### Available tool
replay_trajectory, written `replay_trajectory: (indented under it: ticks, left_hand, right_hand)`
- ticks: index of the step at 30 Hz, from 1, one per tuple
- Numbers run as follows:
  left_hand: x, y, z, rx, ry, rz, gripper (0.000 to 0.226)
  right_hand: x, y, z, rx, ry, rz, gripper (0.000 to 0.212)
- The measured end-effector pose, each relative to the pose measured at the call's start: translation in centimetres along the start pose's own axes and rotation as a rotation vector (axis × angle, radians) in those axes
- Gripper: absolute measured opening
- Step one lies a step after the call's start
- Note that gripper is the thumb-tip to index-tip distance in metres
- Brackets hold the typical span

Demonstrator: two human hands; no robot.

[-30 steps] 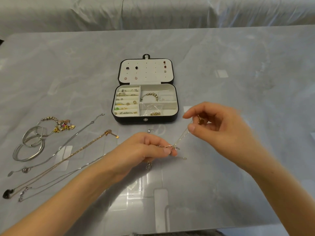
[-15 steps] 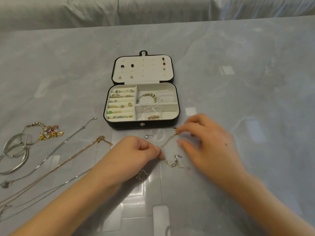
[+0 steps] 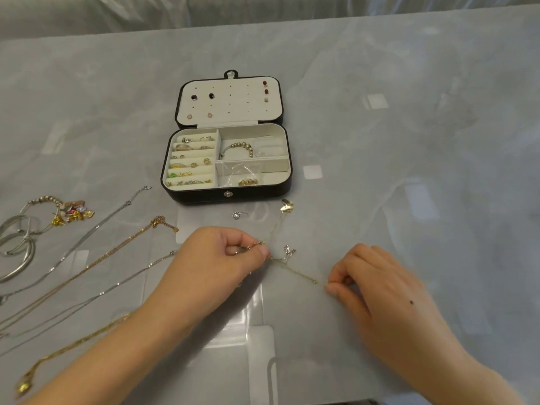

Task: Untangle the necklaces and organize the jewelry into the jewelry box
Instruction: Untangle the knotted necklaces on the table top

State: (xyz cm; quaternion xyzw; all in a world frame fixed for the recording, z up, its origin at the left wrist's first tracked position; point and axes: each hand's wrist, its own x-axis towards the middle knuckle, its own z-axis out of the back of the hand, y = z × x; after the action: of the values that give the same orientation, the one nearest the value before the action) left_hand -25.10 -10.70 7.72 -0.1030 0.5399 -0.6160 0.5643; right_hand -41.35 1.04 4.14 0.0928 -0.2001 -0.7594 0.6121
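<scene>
Grey marbled table [image 3: 409,147] fills the frame. The black jewelry box [image 3: 198,196] lies open at the centre, with its lid folded back toward the top. Stud earrings [image 3: 211,96] sit pinned in the pale lid. Rings [image 3: 187,147] fill the slotted rows on the box's left side, and a beaded bracelet [image 3: 240,147] curls in the upper right compartment. Small gold earrings [image 3: 248,182] lie beside clear plastic bags in the lower right one.

Just below the box, the left hand [image 3: 216,258] has its fingers curled and pinches a thin gold chain [image 3: 298,272] between thumb and forefinger at a small knot. The right hand [image 3: 380,287], in the lower right of the frame, pinches the same chain farther along, so a straight stretch runs between the two hands. Another strand rises from the left fingers to a gold pendant [image 3: 287,205] lying on the table near the box's lower right corner. A little silver charm [image 3: 289,251] sits beside the knot, and a clear-stone piece [image 3: 238,214] lies just below the box.

Along the left edge lie silver bangles [image 3: 17,249] and a charm bracelet [image 3: 68,213]. Beside them, laid out side by side, are a flat silver chain [image 3: 87,238], a rose-gold chain [image 3: 122,247], a fine silver chain [image 3: 117,285] and a yellow-gold necklace [image 3: 73,346].
</scene>
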Motion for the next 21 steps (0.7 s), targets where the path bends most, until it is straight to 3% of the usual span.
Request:
replay_trajectory:
  ticks: [6, 13, 18, 21]
  left_hand:
    - [-1.4, 1.0, -1.2, 0.254, -0.074, -0.111, 0.013]
    - [-1.7, 1.8, -1.2, 0.32, -0.06, -0.142, 0.012]
    - [-1.9, 2.2, -0.8, 0.353, -0.055, -0.152, 0.011]
    - [-1.9, 2.4, -0.8, 0.375, -0.062, -0.164, 0.011]
  right_hand:
    - [-2.5, -1.6, 1.3, 0.118, 0.102, -0.016, 0.014]
    - [-1.9, -1.3, 2.3, 0.049, 0.423, 0.07, 0.019]
    - [-0.3, 0.4, 1.5, 0.15, 0.094, 0.072, 0.023]
    - [1.5, 1.6, -0.1, 0.009, 0.031, 0.158, 0.024]
